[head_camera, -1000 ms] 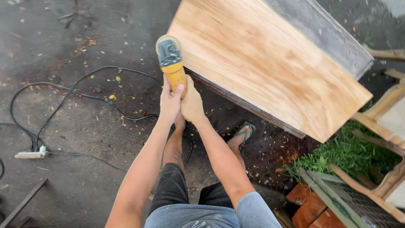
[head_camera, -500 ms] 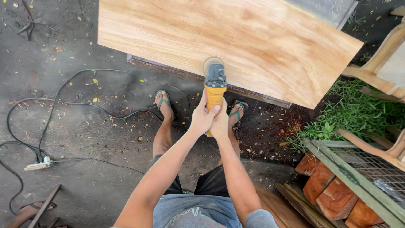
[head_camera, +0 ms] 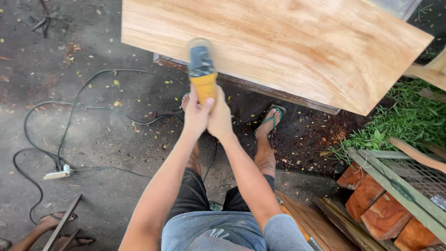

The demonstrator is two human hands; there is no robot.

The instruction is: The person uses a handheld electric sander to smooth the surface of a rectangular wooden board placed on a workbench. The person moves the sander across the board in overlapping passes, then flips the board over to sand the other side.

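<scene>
At the near edge of the wooden board (head_camera: 278, 46), the yellow grinder (head_camera: 201, 69) was clasped tightly by left grip (head_camera: 197, 114) and right grip (head_camera: 220, 118) together.

Grey concrete floor (head_camera: 93, 139), scattered sawdust, daylight, grass (head_camera: 409, 125).

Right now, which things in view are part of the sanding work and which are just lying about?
In use:
left hand and right hand, both gripping the yellow angle grinder
wooden slab, at its near edge
black power cable
white plug socket

Lying about:
reddish wood blocks
wire-mesh frame
green leaves
</scene>
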